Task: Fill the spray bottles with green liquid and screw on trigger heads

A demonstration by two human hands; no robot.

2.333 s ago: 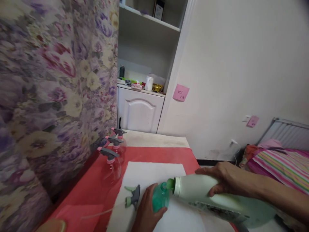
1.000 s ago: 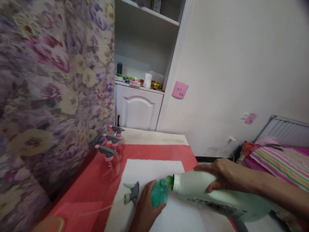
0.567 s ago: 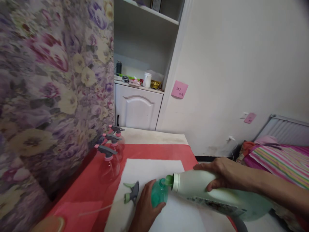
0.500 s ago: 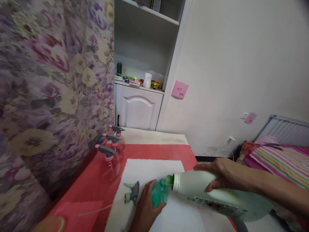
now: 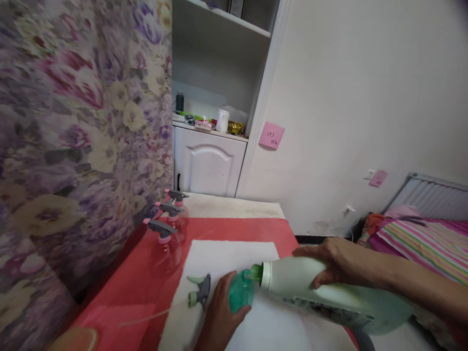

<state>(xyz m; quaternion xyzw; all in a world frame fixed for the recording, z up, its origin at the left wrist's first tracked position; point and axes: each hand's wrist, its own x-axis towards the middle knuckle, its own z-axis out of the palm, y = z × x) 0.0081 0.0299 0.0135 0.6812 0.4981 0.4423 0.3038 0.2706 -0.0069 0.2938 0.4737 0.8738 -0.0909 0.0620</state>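
Observation:
My left hand (image 5: 224, 312) is wrapped round a small clear green spray bottle (image 5: 241, 292) with its top off, tilted over the white sheet (image 5: 234, 251). With my right hand (image 5: 338, 263) I grip a large pale green jug (image 5: 298, 278) lying nearly on its side. The green spout (image 5: 256, 272) of the jug meets the mouth of the small bottle; whether liquid is flowing I cannot tell. Left of my left hand lies a grey and green spray trigger head (image 5: 200, 292), its thin tube (image 5: 146, 319) stretching over the red cloth.
Three clear spray bottles with pink and grey triggers (image 5: 166, 251) stand along the table's left side on the red cloth (image 5: 127, 287). A round tan object (image 5: 75, 340) sits at the near left corner. A floral curtain (image 5: 91, 122) hangs on the left; a white cabinet (image 5: 210, 163) stands behind.
Almost nothing differs. Both hands, the small bottle and the jug hold the same positions, and the view has shifted very slightly.

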